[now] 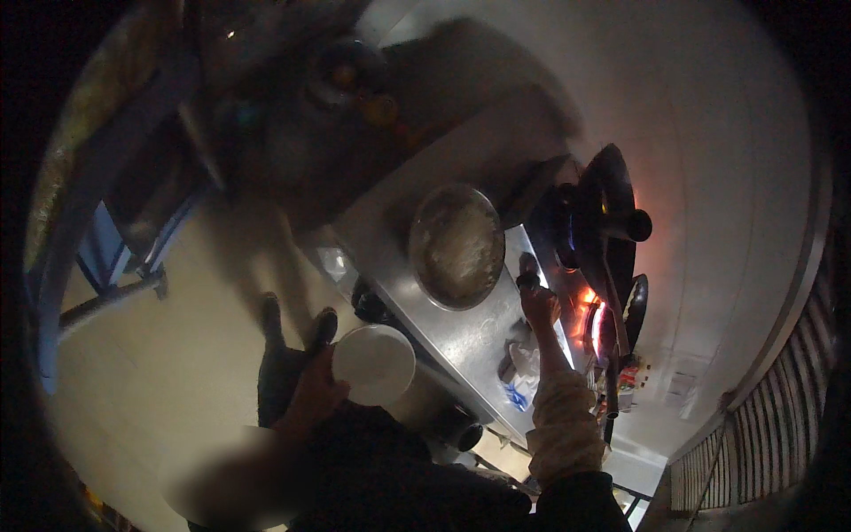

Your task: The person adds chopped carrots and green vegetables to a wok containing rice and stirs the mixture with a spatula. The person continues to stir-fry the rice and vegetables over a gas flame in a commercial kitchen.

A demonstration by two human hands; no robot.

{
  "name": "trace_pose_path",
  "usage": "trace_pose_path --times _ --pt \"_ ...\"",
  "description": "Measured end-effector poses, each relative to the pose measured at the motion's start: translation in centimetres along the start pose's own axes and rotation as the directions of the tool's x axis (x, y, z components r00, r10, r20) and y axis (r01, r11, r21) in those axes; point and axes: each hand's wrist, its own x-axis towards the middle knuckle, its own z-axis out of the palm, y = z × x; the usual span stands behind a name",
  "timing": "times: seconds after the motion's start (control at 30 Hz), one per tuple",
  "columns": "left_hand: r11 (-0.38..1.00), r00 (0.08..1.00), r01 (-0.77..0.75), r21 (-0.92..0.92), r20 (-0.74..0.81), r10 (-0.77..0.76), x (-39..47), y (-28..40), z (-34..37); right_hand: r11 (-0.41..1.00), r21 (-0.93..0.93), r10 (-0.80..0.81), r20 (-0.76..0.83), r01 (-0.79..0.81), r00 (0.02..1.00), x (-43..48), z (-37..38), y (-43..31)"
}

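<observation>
My left hand (326,382) grips the rim of a round white bowl or plate (373,364), held beside the steel worktop (432,326). Further right, my right hand (542,307) is closed around a short dark handle or knob (528,272) near the stove; what it belongs to is too dark to tell. On the worktop, a large round metal basin (459,247) holds a pale, floury-looking mass. A crumpled plastic bag (522,372) with blue marks lies near my right forearm.
Orange flame (594,322) burns at a stove burner close to my right hand. A dark wok (608,199) and another pan (636,306) stand along the wall (718,199). A blue metal frame (106,246) stands at the left. Small colourful items (628,379) sit beyond the stove.
</observation>
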Motion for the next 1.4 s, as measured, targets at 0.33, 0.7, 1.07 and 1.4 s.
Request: trace_pose_path --times 0.33,0.7,1.07,1.4 --pt "0.99 0.999 -0.022 -0.142 -0.04 0.017 -0.1 -0.8 -1.1 0.991 -0.135 -0.005 0.046 0.011 0.999 0.7 0.8 0.6" --pt "0.976 0.995 0.072 -0.205 -0.059 -0.085 0.4 -1.2 -2.8 0.997 -0.072 0.017 0.114 -0.009 0.993 1.8 3.0 2.4" --pt "0.998 0.997 0.044 -0.039 -0.059 -0.047 0.5 -1.9 -4.6 0.998 -0.013 -0.054 0.02 0.054 0.998 0.5 1.6 1.9" --pt "0.976 0.978 -0.075 -0.204 -0.207 0.031 -1.7 0.0 -4.6 0.974 0.212 -0.059 -0.113 0.083 0.992 -4.3 2.1 2.9"
